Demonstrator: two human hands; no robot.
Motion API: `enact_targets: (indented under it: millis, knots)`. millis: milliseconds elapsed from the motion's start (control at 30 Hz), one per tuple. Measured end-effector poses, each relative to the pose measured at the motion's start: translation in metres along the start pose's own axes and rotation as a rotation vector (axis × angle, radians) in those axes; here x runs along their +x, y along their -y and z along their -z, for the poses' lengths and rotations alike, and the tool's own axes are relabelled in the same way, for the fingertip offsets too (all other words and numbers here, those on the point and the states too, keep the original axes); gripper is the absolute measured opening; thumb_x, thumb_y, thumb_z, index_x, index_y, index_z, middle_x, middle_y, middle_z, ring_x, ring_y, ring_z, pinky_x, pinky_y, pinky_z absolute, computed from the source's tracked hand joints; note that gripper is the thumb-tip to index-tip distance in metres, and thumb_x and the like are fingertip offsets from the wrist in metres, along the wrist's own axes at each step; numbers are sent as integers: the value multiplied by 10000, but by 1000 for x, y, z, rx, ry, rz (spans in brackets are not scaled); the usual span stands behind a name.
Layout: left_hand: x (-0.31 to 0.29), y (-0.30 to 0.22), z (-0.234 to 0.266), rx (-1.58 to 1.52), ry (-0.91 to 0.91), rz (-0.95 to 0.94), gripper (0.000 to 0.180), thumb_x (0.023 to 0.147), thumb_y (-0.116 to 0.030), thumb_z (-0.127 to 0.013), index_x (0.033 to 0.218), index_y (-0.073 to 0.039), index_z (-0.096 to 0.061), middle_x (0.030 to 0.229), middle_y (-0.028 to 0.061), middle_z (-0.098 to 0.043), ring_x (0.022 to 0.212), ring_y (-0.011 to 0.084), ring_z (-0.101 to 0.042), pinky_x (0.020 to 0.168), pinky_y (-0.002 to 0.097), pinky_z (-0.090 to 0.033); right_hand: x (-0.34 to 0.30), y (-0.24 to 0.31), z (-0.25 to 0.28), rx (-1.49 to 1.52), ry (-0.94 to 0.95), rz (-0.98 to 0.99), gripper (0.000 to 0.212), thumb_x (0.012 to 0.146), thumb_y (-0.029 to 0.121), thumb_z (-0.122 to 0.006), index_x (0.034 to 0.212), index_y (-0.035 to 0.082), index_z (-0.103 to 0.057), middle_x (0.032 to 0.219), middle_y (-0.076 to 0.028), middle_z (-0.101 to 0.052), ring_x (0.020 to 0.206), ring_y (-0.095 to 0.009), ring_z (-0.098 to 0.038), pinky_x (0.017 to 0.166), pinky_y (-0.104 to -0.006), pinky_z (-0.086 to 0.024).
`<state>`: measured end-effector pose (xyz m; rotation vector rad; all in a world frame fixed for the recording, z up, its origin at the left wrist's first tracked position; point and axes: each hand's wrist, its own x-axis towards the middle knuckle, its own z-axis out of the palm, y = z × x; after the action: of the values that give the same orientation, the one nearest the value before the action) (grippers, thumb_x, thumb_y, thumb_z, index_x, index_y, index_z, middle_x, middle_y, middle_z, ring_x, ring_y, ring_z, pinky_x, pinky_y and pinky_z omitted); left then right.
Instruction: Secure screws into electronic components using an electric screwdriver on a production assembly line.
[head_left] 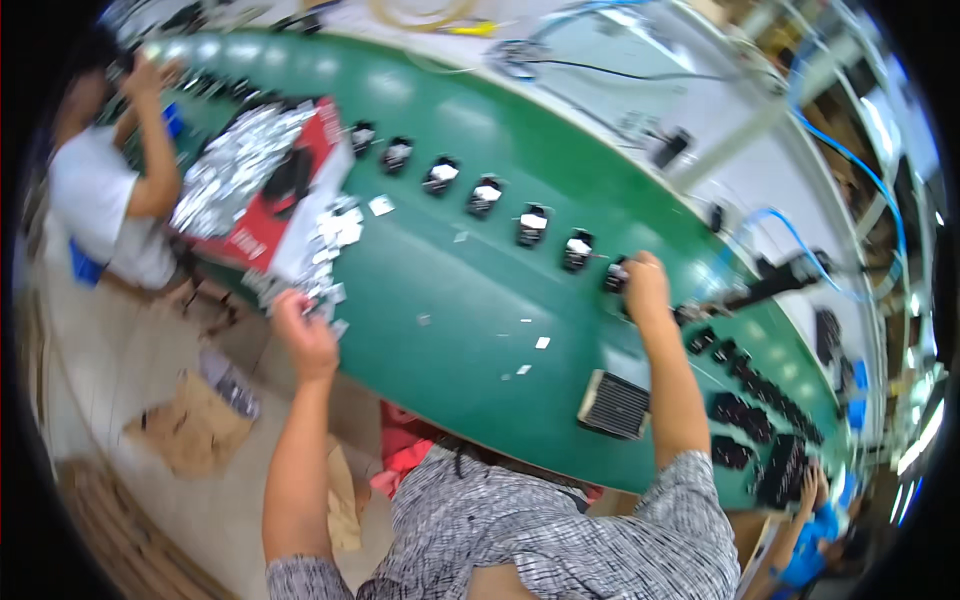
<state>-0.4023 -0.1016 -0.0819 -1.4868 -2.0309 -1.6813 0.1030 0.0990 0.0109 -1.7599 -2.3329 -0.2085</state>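
I couldn't tell either grip: the right hand (648,285) touched a black part (614,278); the left hand (306,338) was beside silver squares (340,230).

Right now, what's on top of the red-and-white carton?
On the red-and-white carton: heaped shiny silver pieces and a dark object. Small pale squares lie along its right side. The heap covers what's beneath; can't see that.

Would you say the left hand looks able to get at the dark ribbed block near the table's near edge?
Probably yes: between the left hand and the dark ribbed block, the green table bears only small flat pieces; the right forearm passes just beside it.
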Motion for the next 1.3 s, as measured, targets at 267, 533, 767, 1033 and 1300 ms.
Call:
enact_targets:
  millis: [267,533,767,1033,1300]
  knots:
    - [2,-17,9,-98,-23,53,431,688,33,-440,1103,-43,-528,1142,141,-558,924,276,-491,936,352,-396,-30,222,36,600,25,626,384,791,26,-698,1170,84,-682,1170,-113,-676,1035,-324,-652,890,-409,-552]
    - [1,-10,4,-122,-48,25,459,673,29,-440,1119,-43,-523,1159,136,-553,918,270,-490,937,350,-398,-12,392,-40,730,60,769,209,838,95,-726,1040,84,-674,1042,-88,-699,934,-319,-668,821,-398,-549]
    - [0,-10,3,-133,-50,46,468,668,31,-440,1123,-45,-520,1146,127,-551,887,258,-490,939,350,-390,-13,394,-38,623,48,679,242,839,73,-713,1070,85,-643,972,-103,-671,863,-318,-651,801,-415,-548]
    - [1,-11,8,-110,-39,52,470,666,33,-443,1123,-50,-520,1121,112,-549,863,244,-493,951,352,-374,-52,354,-9,361,110,832,184,852,41,-696,1032,73,-679,1043,-95,-697,896,-293,-668,802,-395,-560]
    - [6,-20,-1,-104,-2,11,466,696,45,-448,1147,-35,-535,1131,123,-552,871,248,-496,915,345,-408,-54,326,-32,669,127,783,134,930,147,-616,974,73,-717,1129,-91,-714,980,-299,-671,879,-377,-549]
